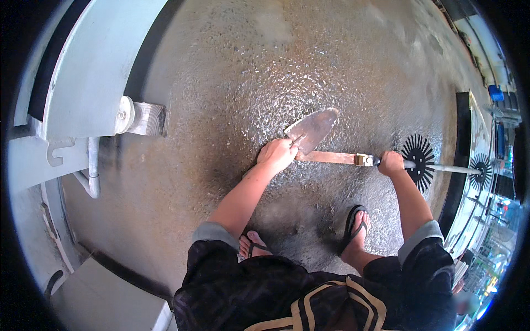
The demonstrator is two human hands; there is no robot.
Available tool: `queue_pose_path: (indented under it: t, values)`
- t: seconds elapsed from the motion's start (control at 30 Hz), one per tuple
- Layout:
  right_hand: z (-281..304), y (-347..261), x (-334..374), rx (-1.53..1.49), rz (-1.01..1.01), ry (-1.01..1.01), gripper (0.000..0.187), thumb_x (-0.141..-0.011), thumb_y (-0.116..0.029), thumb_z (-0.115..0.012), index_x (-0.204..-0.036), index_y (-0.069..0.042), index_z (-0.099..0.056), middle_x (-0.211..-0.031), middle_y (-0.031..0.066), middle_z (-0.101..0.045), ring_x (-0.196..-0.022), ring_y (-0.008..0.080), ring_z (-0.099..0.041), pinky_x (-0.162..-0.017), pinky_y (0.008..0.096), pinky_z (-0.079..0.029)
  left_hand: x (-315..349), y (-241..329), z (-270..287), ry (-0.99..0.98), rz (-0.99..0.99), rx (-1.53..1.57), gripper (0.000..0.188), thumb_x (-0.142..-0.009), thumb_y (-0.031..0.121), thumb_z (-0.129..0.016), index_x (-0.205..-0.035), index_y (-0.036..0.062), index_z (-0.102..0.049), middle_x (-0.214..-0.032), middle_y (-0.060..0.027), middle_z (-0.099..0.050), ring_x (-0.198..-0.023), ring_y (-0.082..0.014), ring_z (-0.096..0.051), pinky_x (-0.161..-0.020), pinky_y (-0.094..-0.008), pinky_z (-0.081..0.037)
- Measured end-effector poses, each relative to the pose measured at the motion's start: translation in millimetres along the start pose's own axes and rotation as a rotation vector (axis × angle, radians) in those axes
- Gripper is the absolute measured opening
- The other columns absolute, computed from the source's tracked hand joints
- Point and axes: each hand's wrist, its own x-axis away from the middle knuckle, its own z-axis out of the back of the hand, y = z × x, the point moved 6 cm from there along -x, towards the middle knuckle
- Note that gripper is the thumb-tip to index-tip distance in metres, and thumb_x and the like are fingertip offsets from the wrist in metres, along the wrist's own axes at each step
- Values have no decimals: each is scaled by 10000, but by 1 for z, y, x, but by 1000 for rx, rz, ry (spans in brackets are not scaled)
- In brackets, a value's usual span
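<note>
My left hand point(277, 154) is closed near the middle of the view, gripping a pointed trowel point(313, 130) whose flat metal blade slants up to the right over the wet floor. From beside those fingers a long, flat, brownish strip tool point(331, 158) runs to the right. It carries a brass-coloured metal fitting and ends in a dark handle. Around that handle my right hand point(391, 164) is wrapped. Whether my left fingers also touch the strip's far end, I cannot tell.
Just right of my right hand, a black toothed disc point(418, 163) sits on a pale shaft point(450, 169) with a second disc point(481, 172). A light grey machine frame point(105, 60) with a roller point(125, 115) stands left. A grey box point(113, 298) is lower left. The concrete floor point(221, 77) glistens wet.
</note>
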Motion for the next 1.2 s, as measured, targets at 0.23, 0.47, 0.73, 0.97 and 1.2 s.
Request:
queue_pose_path:
  t: [0.23, 0.47, 0.73, 0.97, 1.2]
  values:
    - [4, -2, 0, -31, 2, -39, 281, -759, -192, -523, -949, -32, -654, -980, 174, -653, -945, 295, -634, -859, 382, -469, -9, -8, 4, -41, -58, -107, 344, -862, 350, -478, -1043, 103, -634, -957, -181, -637, -914, -366, -597, -809, -448, -466]
    - [-11, 5, -6, -37, 12, -1, 268, -741, -202, -551, -920, -34, -660, -939, 178, -659, -924, 297, -639, -881, 398, -447, -4, -23, 15, -91, -15, -156, 358, -869, 352, -471, -1047, 86, -632, -978, -187, -635, -931, -363, -596, -826, -444, -465]
    - [12, -5, 2, 120, 20, 120, 463, -714, -438, -664, -1090, -180, -586, -1081, 84, -591, -1064, 243, -554, -920, 452, -366, 9, -46, 17, 38, 25, 59, 381, -861, 345, -480, -1049, 42, -613, -962, -220, -619, -923, -388, -586, -817, -456, -454]
    - [26, -10, 21, 140, -49, 113, 949, -502, -610, -778, -1272, -193, -414, -1204, 89, -512, -1203, 266, -422, -930, 459, -338, 1, -71, -7, 180, 26, 309, 357, -874, 331, -468, -923, 1, -595, -745, -203, -618, -711, -350, -620, -707, -451, -472]
    - [88, -50, 72, 123, -58, 181, 1002, -493, -587, -789, -1307, -164, -388, -1209, 117, -494, -1167, 279, -430, -920, 465, -350, 12, -60, -2, 61, 88, 377, 376, -875, 350, -460, -1004, 28, -605, -957, -224, -625, -926, -384, -596, -831, -464, -457]
